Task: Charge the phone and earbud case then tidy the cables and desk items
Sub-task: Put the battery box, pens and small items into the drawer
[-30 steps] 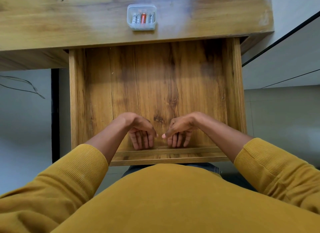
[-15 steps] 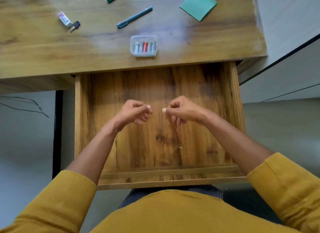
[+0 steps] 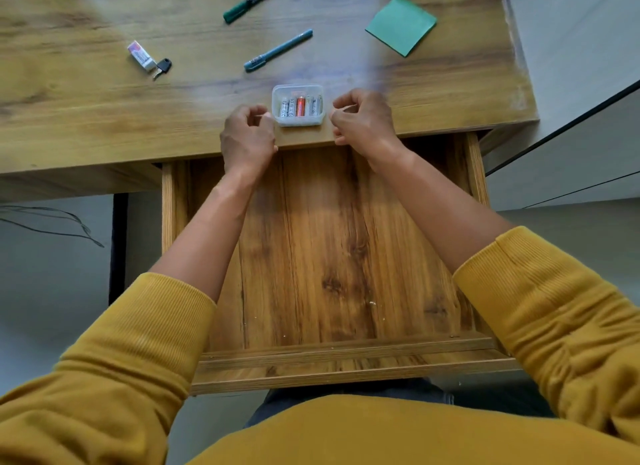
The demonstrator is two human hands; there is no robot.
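Battery box, the small clear tub with its row of cells, sits on the desk right at the front edge, just above the open drawer, and you've got a hand on either side of it. Your left hand is curled, fingertips just at the tub's left wall; your right hand is curled too, just beside the right wall. Whether either one actually touches the plastic, I can't tell, and neither has hold of it yet. Here's the risk: that tub looks lidless and light, so a lopsided squeeze could tip it and send the batteries rolling off the edge into the drawer or onto the floor. Pinch too hard and thin walls may flex and pop out of your fingers. Lift it level, both sides together. Two pens, a green sticky pad and an eraser with a small key wait further back, so don't sweep them with your sleeves.
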